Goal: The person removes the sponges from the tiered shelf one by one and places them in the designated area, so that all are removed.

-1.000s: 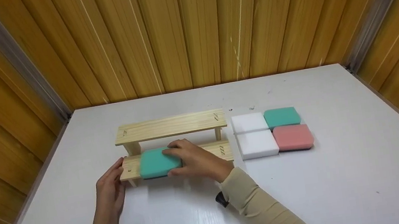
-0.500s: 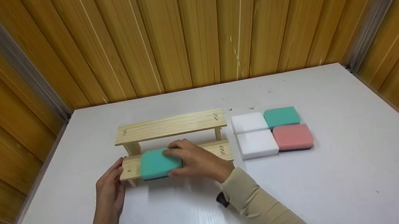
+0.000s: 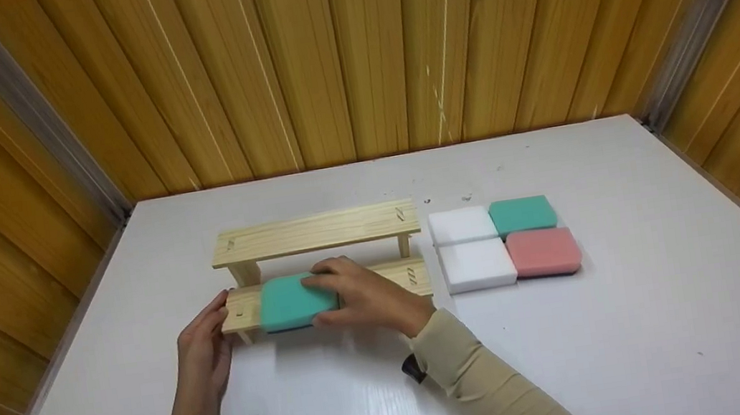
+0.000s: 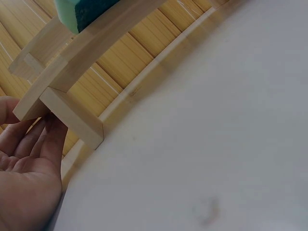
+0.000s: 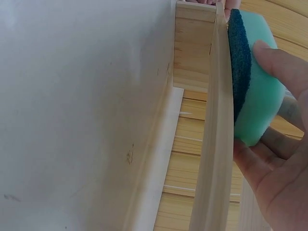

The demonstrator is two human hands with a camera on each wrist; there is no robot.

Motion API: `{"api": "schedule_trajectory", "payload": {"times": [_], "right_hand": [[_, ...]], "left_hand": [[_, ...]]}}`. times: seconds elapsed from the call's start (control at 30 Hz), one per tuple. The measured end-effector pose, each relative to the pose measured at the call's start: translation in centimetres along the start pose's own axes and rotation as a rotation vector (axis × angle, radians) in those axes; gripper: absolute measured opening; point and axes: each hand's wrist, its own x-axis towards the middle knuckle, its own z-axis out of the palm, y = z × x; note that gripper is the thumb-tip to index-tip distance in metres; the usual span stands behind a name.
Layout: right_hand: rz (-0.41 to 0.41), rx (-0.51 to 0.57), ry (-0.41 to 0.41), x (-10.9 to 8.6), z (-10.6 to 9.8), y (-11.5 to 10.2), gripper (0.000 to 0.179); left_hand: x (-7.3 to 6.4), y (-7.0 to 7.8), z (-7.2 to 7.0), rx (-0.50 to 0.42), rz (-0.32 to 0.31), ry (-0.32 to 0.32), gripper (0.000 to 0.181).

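A green scouring sponge (image 3: 295,301) with a dark scrubbing layer underneath lies on the front wooden shelf (image 3: 243,311), left of its middle. My right hand (image 3: 372,298) grips the sponge from its right side, thumb at the near edge and fingers over the top. In the right wrist view, the dark layer of the sponge (image 5: 260,82) is against the board. My left hand (image 3: 202,350) holds the shelf's left end; the left wrist view has fingers of that hand (image 4: 33,163) under the board (image 4: 72,67), beside its leg (image 4: 77,118).
Behind stands a higher wooden shelf (image 3: 315,232). To the right on the white table (image 3: 647,328) lie two white sponges (image 3: 462,226), another green sponge (image 3: 523,215) and a pink sponge (image 3: 543,252), grouped in a block. Wood-patterned panels (image 3: 349,58) enclose the table.
Both hands keep their places on the sponge and the shelf end. The sponge shifts by barely a hair; nothing else visibly moves.
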Motion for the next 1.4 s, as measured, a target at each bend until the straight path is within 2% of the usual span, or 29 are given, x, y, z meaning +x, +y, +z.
{"api": "schedule_trajectory", "payload": {"times": [0.23, 0.6, 0.97, 1.2, 1.4], "right_hand": [[-0.002, -0.007, 0.002, 0.02, -0.08, 0.04, 0.058], [-0.005, -0.009, 0.011, -0.07, -0.26, 0.03, 0.059], [-0.024, -0.009, 0.014, -0.08, -0.18, 0.06, 0.058], [-0.053, 0.001, 0.027, -0.36, -0.21, 0.0, 0.057], [-0.05, -0.008, 0.025, -0.45, -0.27, -0.17, 0.059]], "left_hand": [[-0.03, 0.0, 0.06, 0.008, 0.011, -0.022, 0.048], [0.06, 0.18, 0.24, -0.007, 0.001, -0.001, 0.048], [-0.06, 0.17, 0.1, -0.028, 0.002, -0.008, 0.047], [0.02, -0.08, 0.14, 0.027, 0.008, 0.01, 0.048], [-0.01, -0.07, 0.05, 0.018, 0.003, 0.019, 0.048]]}}
